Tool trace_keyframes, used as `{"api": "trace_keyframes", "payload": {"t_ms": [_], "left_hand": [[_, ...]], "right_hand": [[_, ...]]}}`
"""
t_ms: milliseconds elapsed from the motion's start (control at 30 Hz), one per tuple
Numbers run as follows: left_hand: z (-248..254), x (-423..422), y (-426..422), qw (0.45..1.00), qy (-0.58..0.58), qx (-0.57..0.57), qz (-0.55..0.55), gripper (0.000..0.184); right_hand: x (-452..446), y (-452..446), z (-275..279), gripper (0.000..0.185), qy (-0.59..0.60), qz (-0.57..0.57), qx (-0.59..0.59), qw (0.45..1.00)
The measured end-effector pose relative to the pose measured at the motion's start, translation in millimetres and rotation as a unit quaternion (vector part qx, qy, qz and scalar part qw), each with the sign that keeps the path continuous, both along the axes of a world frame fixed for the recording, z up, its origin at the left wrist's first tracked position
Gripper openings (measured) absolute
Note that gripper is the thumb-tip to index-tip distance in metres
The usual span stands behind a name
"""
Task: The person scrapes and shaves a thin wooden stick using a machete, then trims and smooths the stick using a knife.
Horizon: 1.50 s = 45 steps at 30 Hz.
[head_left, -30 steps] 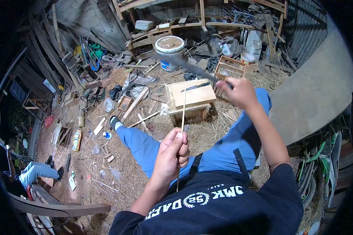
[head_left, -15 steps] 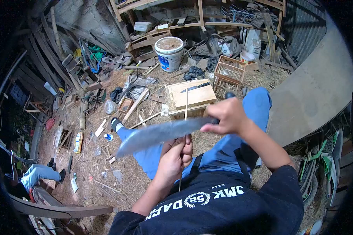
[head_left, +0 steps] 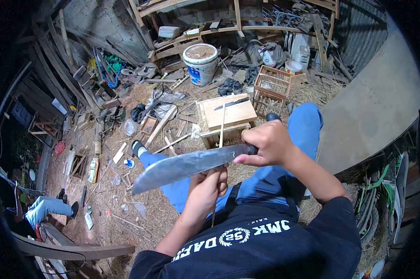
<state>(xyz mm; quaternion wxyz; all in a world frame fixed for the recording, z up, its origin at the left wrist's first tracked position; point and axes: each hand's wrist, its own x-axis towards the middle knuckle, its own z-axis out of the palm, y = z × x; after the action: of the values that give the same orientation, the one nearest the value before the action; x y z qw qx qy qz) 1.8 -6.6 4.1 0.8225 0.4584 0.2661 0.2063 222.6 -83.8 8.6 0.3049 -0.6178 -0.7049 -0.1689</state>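
Observation:
My right hand (head_left: 267,143) is closed round the dark handle of a machete (head_left: 186,168), whose broad grey blade reaches out to the left. A thin wooden stick (head_left: 222,125) runs from over the wooden box toward my body, and my left hand (head_left: 206,188) is wrapped round its near part. The blade crosses the stick just above my left fingers and hides a stretch of it; whether the edge touches the wood I cannot tell. On the wooden box (head_left: 240,116) in front of me lies a knife (head_left: 232,103) with a black handle.
A white bucket (head_left: 200,65) stands beyond the box, with a small wooden rack (head_left: 271,88) to its right. A large flat panel (head_left: 372,102) leans in at right. Another person's legs (head_left: 49,209) show at far left. Wood scraps and shavings litter the ground.
The machete has come slightly down and toward my left hand, its tip lower and the blade less blurred. My left hand and the stick have barely shifted.

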Motion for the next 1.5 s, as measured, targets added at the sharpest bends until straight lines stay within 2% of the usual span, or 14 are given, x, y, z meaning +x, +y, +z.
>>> {"api": "trace_keyframes", "payload": {"t_ms": [67, 167, 333, 500, 667, 767, 800, 900, 1000, 1067, 1133, 1333, 1400, 1500], "left_hand": [[5.3, -4.8, 5.3, 0.998, -0.042, 0.0, -0.046, 0.019], [0.6, -9.2, 7.8, 0.995, -0.075, 0.035, -0.06, 0.02], [-3.6, 2.9, 23.1, 0.995, -0.08, 0.036, -0.037, 0.022], [2.1, 5.0, 19.3, 0.998, -0.053, 0.012, -0.04, 0.022], [3.1, 1.5, 22.5, 0.997, -0.056, 0.023, -0.049, 0.021], [-0.8, -1.2, 31.9, 0.995, -0.084, 0.016, -0.04, 0.02], [-0.3, -0.2, 33.5, 0.994, -0.101, 0.018, -0.033, 0.02], [-0.1, 12.4, 51.7, 0.974, -0.141, 0.16, 0.079, 0.017], [4.6, 24.9, 71.4, 0.947, -0.169, 0.199, 0.189, 0.016], [5.8, 24.5, 78.0, 0.945, -0.2, 0.178, 0.188, 0.013], [6.0, 26.6, 78.1, 0.917, -0.219, 0.207, 0.26, 0.012], [-15.2, 25.5, 58.6, 0.908, -0.255, 0.26, 0.21, 0.009], [-19.2, 25.4, 49.6, 0.895, -0.266, 0.312, 0.176, 0.009], [-26.9, 21.0, 45.7, 0.894, -0.238, 0.365, 0.104, 0.01]], "right_hand": [[24.0, 5.2, -5.5, 0.064, -0.035, -0.05, 0.009, 0.998], [83.0, 15.1, -5.0, 0.065, 0.232, -0.264, -0.031, 0.936], [63.3, 7.8, -17.5, 0.063, 0.261, -0.202, 0.004, 0.944], [4.7, 3.9, -13.7, 0.064, 0.146, -0.1, -0.022, 0.984], [17.7, 13.1, -11.8, 0.065, 0.067, -0.113, -0.01, 0.991], [29.5, 23.6, -5.1, 0.065, 0.311, -0.237, -0.085, 0.917], [32.5, 26.2, -12.6, 0.065, 0.309, -0.238, -0.085, 0.917], [29.0, 26.6, -35.1, 0.054, 0.549, -0.144, -0.095, 0.818], [3.5, 21.1, -32.4, 0.035, 0.617, -0.038, -0.089, 0.781], [-7.6, 16.9, -30.9, 0.032, 0.628, -0.046, -0.1, 0.77], [-13.6, 15.1, -33.5, 0.032, 0.694, -0.019, -0.154, 0.703], [-21.4, 25.0, -31.7, 0.037, 0.776, 0.036, -0.197, 0.599], [-21.0, 31.1, -23.9, 0.037, 0.824, 0.045, -0.183, 0.535], [-13.7, 40.7, -23.8, 0.028, 0.854, 0.064, -0.149, 0.494]]}}
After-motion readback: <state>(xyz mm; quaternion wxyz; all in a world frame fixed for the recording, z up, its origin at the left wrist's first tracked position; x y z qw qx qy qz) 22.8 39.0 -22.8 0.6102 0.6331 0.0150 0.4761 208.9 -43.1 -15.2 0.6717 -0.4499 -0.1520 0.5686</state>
